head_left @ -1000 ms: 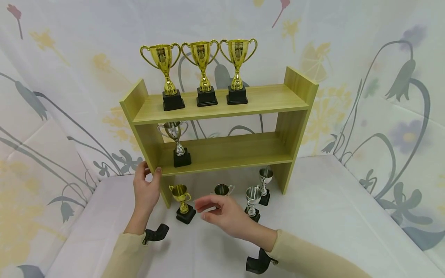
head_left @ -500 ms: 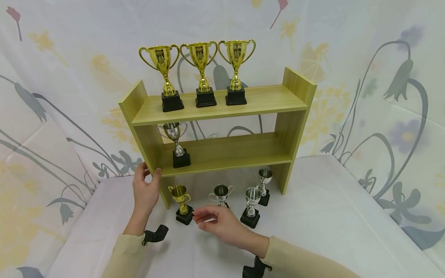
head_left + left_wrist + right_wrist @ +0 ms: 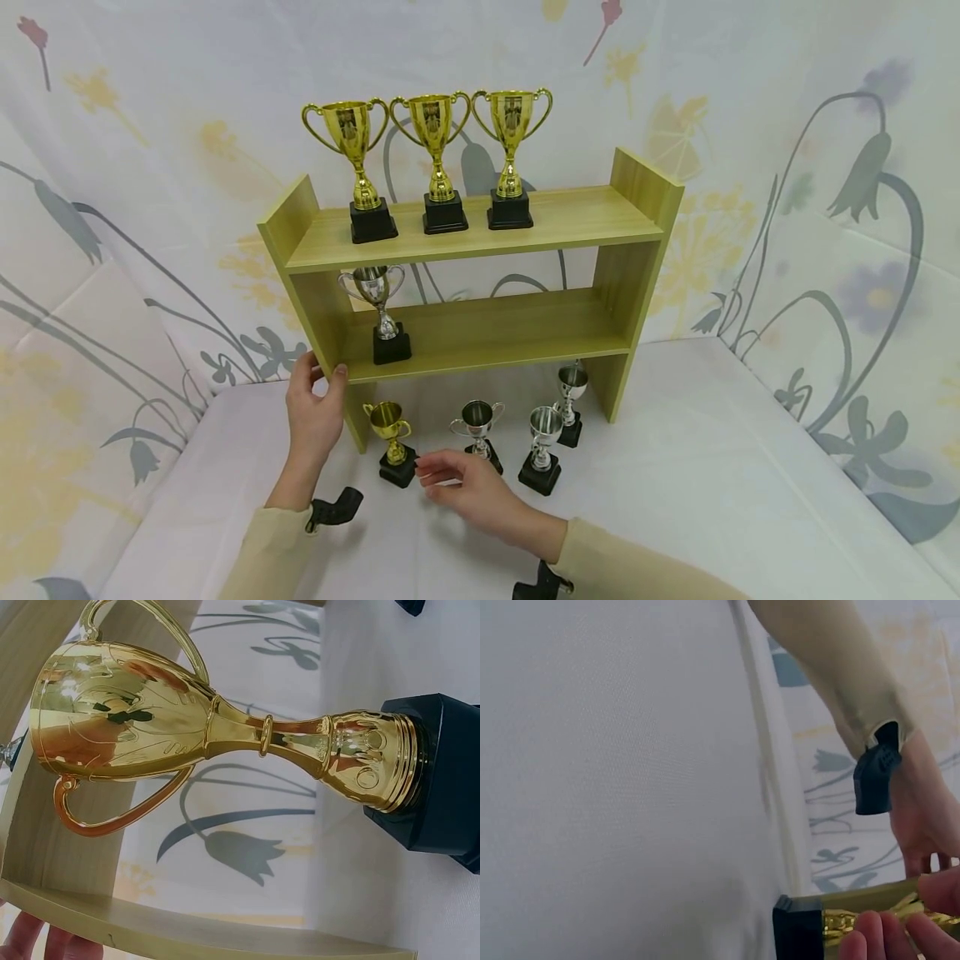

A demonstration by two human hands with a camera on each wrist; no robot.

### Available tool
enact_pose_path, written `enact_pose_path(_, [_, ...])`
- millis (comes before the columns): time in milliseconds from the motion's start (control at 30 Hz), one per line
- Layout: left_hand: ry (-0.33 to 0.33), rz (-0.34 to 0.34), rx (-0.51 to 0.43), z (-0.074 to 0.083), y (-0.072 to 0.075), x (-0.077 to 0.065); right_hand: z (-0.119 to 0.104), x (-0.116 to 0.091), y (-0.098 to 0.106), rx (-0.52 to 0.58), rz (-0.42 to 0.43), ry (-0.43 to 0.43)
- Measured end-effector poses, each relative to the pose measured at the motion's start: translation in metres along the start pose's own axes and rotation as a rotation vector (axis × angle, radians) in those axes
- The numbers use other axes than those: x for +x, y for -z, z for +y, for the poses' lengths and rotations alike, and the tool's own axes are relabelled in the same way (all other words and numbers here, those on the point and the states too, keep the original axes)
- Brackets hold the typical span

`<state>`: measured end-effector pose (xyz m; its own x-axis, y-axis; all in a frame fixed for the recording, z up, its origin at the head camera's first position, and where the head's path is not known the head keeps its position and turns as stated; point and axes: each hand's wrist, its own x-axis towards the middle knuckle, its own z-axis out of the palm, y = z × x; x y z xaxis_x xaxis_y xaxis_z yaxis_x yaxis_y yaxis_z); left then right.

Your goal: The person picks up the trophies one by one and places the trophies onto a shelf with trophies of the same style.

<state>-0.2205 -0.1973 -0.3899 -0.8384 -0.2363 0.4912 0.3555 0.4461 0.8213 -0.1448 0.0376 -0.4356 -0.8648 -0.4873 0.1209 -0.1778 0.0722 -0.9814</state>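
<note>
The small gold cup [image 3: 388,421] stands upright on the tabletop [image 3: 750,467], just beside the foot of the wooden shelf's [image 3: 510,333] left upright. Taking that cup as the clock's centre in the head view, the right hand [image 3: 480,492] lies at four o'clock. Its fingers are bent and the thumb is apart from them, with nothing between; the tips reach the edge of the cup's black base, though I cannot tell whether they touch it. At ten o'clock the left hand [image 3: 315,421] grips the shelf's upright, thumb on the front edge, fingers on the outer side.

Toward three o'clock stand a near silver cup [image 3: 477,417], a middle silver cup [image 3: 546,425] and a far silver cup [image 3: 572,383]. At twelve, a larger silver trophy [image 3: 375,287] stands on the middle board. Above it, between twelve and one, three large gold trophies [image 3: 433,125] line the top board.

The likeliest trouble is a tipped small cup, if the fingertips nudge its base sideways. The back of the right hand could also knock the near silver cup, and a tug from the left hand could rock the shelf and topple the trophies.
</note>
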Motion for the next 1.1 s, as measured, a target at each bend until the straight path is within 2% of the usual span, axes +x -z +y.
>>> enact_pose_path(267, [0.000,0.003,0.002,-0.001,-0.001,-0.001,0.002,0.001,-0.004,-0.028,0.059,-0.044])
enact_pose_path(433, [-0.003,0.004,0.007,-0.001,-0.001,0.000,0.004,0.003,-0.008,0.003,0.095,-0.048])
enact_pose_path(567, [-0.007,0.005,0.009,-0.001,0.000,0.000,0.006,0.006,-0.012,0.034,0.114,-0.051])
enact_pose_path(1100, [-0.011,0.006,0.002,-0.001,0.000,0.000,0.013,0.024,-0.023,0.029,0.206,-0.071])
